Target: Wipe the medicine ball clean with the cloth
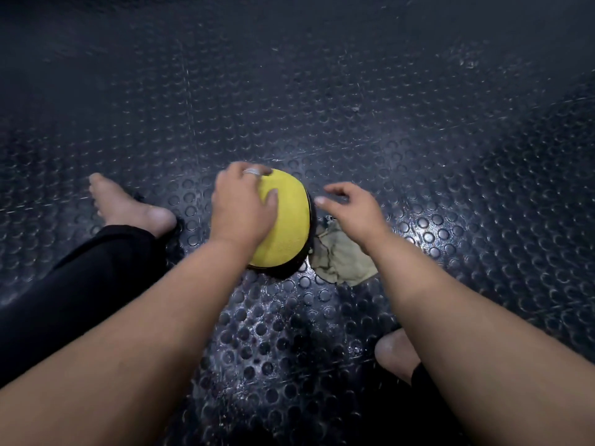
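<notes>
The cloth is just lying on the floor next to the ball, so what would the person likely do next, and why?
Probably lower the right hand and pick up the cloth. That hand hovers open and empty just above it, while the left hand rests on the medicine ball, steadying it. Wiping cannot begin until the cloth is held.

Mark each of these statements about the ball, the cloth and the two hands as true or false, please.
1. The left hand rests on top of the yellow medicine ball. True.
2. The right hand grips the cloth. False: it hovers above the cloth with its fingers relaxed and holds nothing.
3. The cloth lies on the studded floor beside the ball, on the person's right. True.
4. The cloth is draped over the ball. False: it lies crumpled on the floor next to the ball.
5. The person wears shoes. False: the left foot is bare.
</notes>
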The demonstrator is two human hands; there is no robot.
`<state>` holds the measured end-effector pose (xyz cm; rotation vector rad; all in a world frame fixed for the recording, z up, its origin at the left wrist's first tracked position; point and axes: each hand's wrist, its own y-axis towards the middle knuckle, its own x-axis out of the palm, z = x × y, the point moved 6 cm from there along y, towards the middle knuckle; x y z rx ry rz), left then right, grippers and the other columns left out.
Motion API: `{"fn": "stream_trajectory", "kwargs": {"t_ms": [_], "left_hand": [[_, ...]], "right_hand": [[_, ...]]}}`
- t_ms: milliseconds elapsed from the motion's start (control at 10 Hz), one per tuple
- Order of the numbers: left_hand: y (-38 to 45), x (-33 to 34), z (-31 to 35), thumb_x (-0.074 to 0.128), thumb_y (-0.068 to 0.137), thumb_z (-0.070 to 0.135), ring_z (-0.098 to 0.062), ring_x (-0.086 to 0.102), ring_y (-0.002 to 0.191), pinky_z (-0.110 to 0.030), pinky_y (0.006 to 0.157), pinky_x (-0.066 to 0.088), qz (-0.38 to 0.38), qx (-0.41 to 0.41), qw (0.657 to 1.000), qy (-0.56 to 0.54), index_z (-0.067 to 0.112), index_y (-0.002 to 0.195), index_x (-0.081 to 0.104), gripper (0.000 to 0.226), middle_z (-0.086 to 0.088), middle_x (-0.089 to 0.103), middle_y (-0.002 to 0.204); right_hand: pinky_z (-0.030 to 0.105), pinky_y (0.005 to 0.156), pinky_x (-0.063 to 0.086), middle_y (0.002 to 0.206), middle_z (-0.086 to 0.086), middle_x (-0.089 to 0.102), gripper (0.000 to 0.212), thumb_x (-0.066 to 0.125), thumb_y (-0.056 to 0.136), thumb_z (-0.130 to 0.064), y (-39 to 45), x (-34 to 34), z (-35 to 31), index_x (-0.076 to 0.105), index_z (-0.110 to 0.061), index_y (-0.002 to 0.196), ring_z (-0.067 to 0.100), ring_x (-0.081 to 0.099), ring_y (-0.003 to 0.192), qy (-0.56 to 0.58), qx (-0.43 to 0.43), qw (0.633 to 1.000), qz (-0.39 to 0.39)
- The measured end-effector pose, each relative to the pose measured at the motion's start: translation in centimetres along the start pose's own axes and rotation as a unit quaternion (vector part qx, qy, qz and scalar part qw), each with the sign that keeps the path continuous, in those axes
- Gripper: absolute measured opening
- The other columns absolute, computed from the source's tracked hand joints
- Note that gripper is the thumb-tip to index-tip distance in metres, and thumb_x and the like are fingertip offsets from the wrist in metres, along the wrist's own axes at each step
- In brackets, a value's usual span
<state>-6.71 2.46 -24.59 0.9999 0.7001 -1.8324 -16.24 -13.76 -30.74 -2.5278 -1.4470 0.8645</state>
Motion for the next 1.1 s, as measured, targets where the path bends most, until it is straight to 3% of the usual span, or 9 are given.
{"fn": "stream_trajectory", "kwargs": {"t_ms": [100, 200, 300, 600, 900, 1100], "left_hand": [[0.4, -1.0, -3.3, 0.062, 0.091, 0.036, -0.031, 0.041, 0.130, -0.036, 0.108, 0.031, -0.023, -0.097, 0.995, -0.010, 0.020, 0.132, 0.057, 0.044, -0.012, 0.047, 0.136], [-0.1, -0.4, -4.4, 0.061, 0.091, 0.042, -0.031, 0.041, 0.133, -0.036, 0.109, 0.031, -0.070, -0.140, 0.986, -0.050, 0.022, 0.141, 0.048, 0.055, -0.013, 0.042, 0.143], [-0.5, 0.1, -4.4, 0.062, 0.091, 0.042, -0.029, 0.039, 0.135, -0.037, 0.109, 0.033, -0.102, -0.129, 0.985, -0.052, 0.023, 0.145, 0.043, 0.061, -0.010, 0.037, 0.146], [-0.9, -0.1, -4.3, 0.064, 0.089, 0.044, -0.031, 0.040, 0.134, -0.040, 0.108, 0.035, -0.143, -0.112, 0.983, -0.024, 0.025, 0.144, 0.042, 0.062, -0.009, 0.036, 0.146], [-2.8, -2.0, -3.2, 0.066, 0.090, 0.035, -0.029, 0.043, 0.132, -0.035, 0.108, 0.037, -0.179, -0.055, 0.982, -0.001, 0.023, 0.142, 0.045, 0.058, -0.010, 0.038, 0.147], [-6.6, -2.7, -6.1, 0.068, 0.088, 0.036, -0.028, 0.050, 0.126, -0.037, 0.107, 0.041, -0.233, -0.076, 0.969, 0.035, 0.018, 0.137, 0.051, 0.055, -0.012, 0.047, 0.142]], "right_hand": [[0.031, 0.104, 0.039, 0.132, -0.002, 0.053, 0.050, 0.070, 0.083, -0.028, -0.7, 2.6, -3.5, 0.054, -0.019, 0.129, 0.012, 0.048, 0.118, 0.080, -0.020, 0.994, -0.076], [0.026, 0.102, 0.036, 0.139, 0.000, 0.047, 0.061, 0.073, 0.080, -0.028, -1.1, 3.9, -4.6, 0.048, -0.021, 0.136, 0.014, 0.043, 0.123, 0.027, -0.039, 0.993, -0.107], [0.024, 0.098, 0.033, 0.141, 0.002, 0.045, 0.065, 0.075, 0.078, -0.027, -1.6, 4.1, -4.3, 0.047, -0.023, 0.136, 0.019, 0.042, 0.127, -0.070, -0.052, 0.992, -0.093], [0.031, 0.099, 0.036, 0.142, 0.008, 0.041, 0.066, 0.072, 0.081, -0.026, -2.4, 4.2, -4.9, 0.039, -0.022, 0.138, 0.024, 0.043, 0.127, -0.180, -0.032, 0.979, -0.089], [0.031, 0.106, 0.033, 0.142, 0.008, 0.041, 0.059, 0.070, 0.082, -0.020, -5.0, 4.1, -6.8, 0.045, -0.021, 0.136, 0.026, 0.040, 0.130, -0.250, -0.080, 0.963, -0.060], [0.030, 0.089, 0.045, 0.121, 0.010, 0.060, 0.033, 0.059, 0.086, -0.015, -9.2, 2.3, -4.8, 0.059, -0.012, 0.120, 0.025, 0.057, 0.107, -0.326, -0.020, 0.941, -0.092]]}}
